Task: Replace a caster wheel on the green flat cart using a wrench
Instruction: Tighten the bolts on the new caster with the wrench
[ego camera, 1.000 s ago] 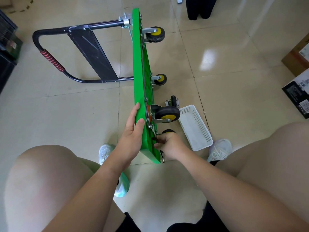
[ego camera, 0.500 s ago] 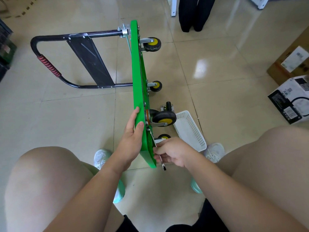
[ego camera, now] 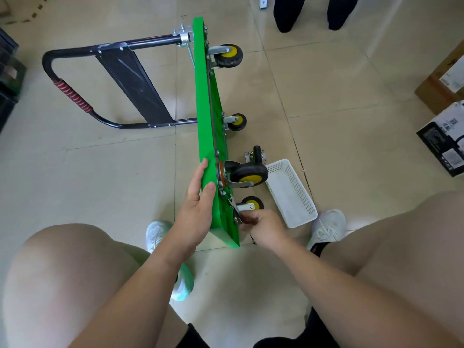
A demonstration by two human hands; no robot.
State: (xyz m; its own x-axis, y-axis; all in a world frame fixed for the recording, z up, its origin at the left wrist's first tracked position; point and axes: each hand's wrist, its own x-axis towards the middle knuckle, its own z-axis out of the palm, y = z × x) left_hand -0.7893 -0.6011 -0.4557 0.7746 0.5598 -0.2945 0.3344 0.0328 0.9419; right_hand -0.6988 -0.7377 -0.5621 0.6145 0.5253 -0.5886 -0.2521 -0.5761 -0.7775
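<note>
Basket (ego camera: 291, 194) right of cart (ego camera: 209, 116)

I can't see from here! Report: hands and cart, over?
Left hand flat on green cart, steadying it. Right hand grips wrench at nearest caster. Loose caster, white basket beside; not blocking.

Bright, even indoor light, pale sheen on the glossy floor tiles (ego camera: 326, 101) (strongest near the bottom centre), shadows faint and soft, wide-angle bowing toward the edges, tile lines curved, far corners slightly soft, perhaps compression smear.
</note>
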